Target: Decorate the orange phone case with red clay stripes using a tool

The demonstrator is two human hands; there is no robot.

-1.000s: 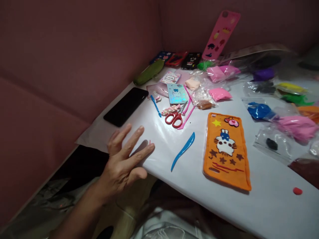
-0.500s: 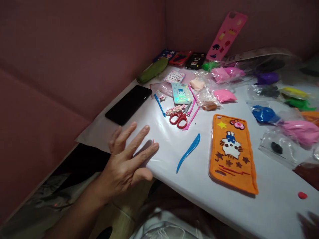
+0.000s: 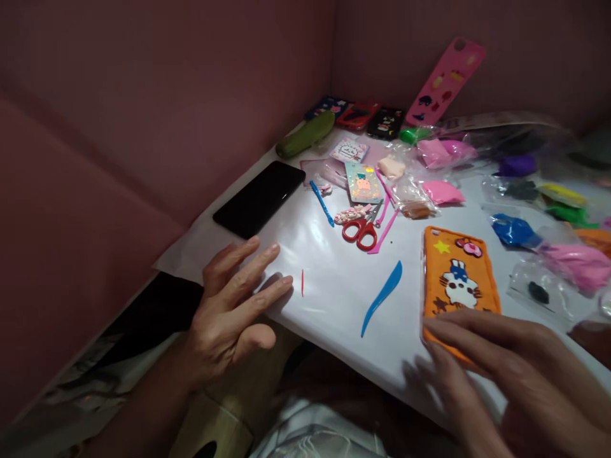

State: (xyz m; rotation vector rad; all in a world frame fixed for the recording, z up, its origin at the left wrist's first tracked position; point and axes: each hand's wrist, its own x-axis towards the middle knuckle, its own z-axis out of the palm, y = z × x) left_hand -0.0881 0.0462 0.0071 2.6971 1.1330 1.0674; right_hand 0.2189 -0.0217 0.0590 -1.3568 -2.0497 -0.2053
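My left hand (image 3: 233, 305) is open at the table's near left edge, palm down with fingers spread. Beside its index fingertip a thin red strand (image 3: 302, 283) lies on the white cover. My right hand (image 3: 515, 369) hovers over the lower part of an orange phone case (image 3: 432, 273) decorated with a white cat figure, a yellow star and a pink motif. Its thumb and index tips come close together in a pinch; anything between them is too small to make out. Between the hands lies a blue plastic modelling knife (image 3: 382, 299).
Red-handled scissors (image 3: 360, 235), pink tools (image 3: 386, 230) and a blue tool (image 3: 322, 203) lie farther back. A black phone (image 3: 260, 197) is at the left, a green pouch (image 3: 305, 135) behind it. Bagged coloured clay (image 3: 513, 229) covers the right side. A pink case (image 3: 446, 83) leans on the wall.
My right hand has come in from the right over the orange case, hiding its lower part. My left hand has drawn back slightly left, leaving the red strand in full view.
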